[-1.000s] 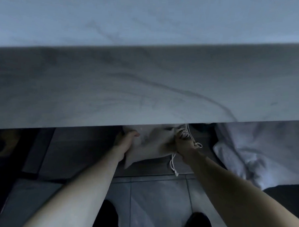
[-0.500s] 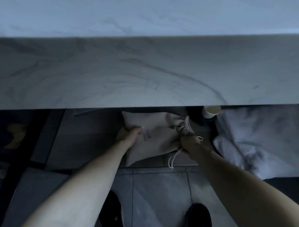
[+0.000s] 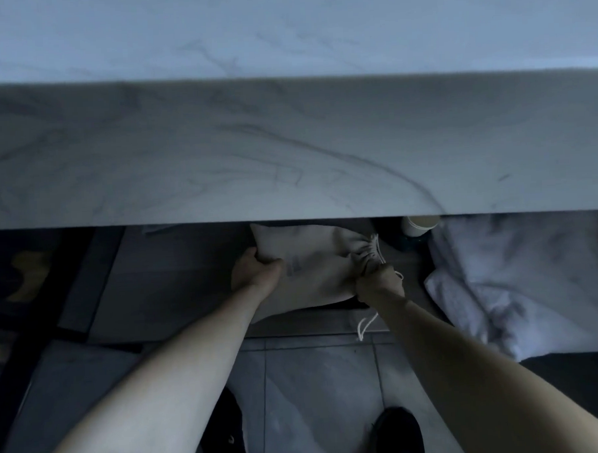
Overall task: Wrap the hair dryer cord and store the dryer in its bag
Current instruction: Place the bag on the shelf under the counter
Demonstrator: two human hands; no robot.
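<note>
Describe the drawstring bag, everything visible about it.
The bag is pale beige cloth with a small dark printed mark. Its mouth is cinched shut at the right, and white drawstring ends hang below. It lies on a low shelf under the marble counter. The left hand grips its left edge; the right hand grips the gathered neck.

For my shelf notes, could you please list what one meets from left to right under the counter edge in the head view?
left hand → cloth drawstring bag → right hand → pale cup → crumpled white towel.
</note>
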